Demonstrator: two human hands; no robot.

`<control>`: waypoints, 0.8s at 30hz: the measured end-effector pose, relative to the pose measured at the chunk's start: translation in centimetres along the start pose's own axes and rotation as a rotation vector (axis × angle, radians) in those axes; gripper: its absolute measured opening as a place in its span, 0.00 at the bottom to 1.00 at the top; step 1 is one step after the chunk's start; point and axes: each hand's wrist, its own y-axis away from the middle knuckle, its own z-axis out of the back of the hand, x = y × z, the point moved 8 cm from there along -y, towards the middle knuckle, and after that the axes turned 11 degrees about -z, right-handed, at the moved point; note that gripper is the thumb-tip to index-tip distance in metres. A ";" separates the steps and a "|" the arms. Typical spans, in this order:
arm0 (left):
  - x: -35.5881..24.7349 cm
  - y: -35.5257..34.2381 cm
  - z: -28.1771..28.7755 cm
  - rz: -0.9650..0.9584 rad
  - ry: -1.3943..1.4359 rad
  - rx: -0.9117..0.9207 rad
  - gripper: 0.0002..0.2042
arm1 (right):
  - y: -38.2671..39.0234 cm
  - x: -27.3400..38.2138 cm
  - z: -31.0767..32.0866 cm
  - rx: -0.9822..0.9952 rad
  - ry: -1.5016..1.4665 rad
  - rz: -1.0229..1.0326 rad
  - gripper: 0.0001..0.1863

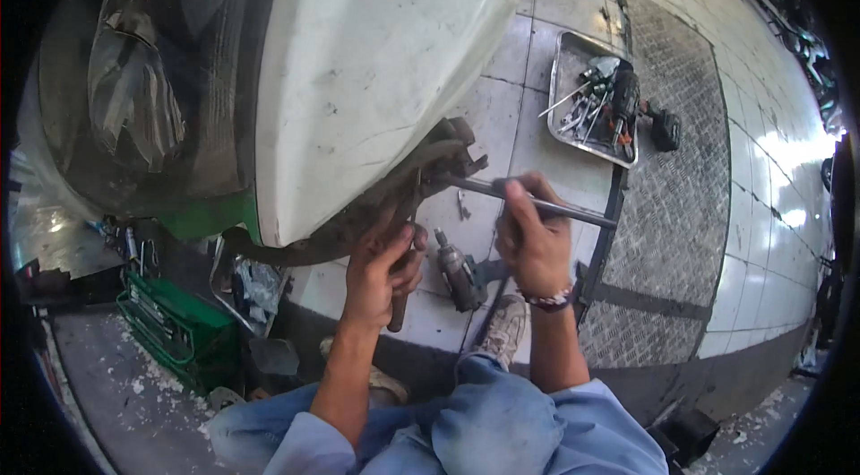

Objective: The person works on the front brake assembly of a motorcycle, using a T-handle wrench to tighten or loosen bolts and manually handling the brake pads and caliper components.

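Note:
My right hand (537, 237) is closed around a long metal bar (580, 211), which looks like a wrench handle. The bar's far end meets dark metal parts (452, 148) under the white body panel (358, 72) of a vehicle. Below that panel, my left hand (385, 273) is wrapped around a brown rod-like piece (397, 314), whose lower end sticks out beneath the fingers. Its upper end runs up among the dark parts, and I cannot tell whether it is a tool or part of the vehicle. Between my hands, a cordless impact driver (459, 276) lies on the tiles.
A metal tray (554, 85) of hand tools stands at the far right, with another power tool (663, 130) by its edge. A textured metal plate (672, 161) is set in the tiled floor. At left sits a green toolbox (166, 332). My shoe (506, 332) is close below the driver.

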 end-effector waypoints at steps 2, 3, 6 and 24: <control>0.2 0.1 0.5 0.008 0.016 -0.006 0.15 | 0.3 1.1 2.2 -0.073 0.015 0.016 0.12; 0.1 0.0 0.5 -0.017 0.041 0.021 0.15 | 0.2 2.0 2.9 -0.092 -0.011 0.037 0.12; 0.1 0.2 1.0 0.005 0.011 0.020 0.15 | -1.5 4.0 3.3 -0.026 -0.019 0.002 0.15; -0.8 0.4 2.0 0.000 -0.095 -0.008 0.10 | -6.5 -0.6 1.1 0.287 0.032 -0.331 0.19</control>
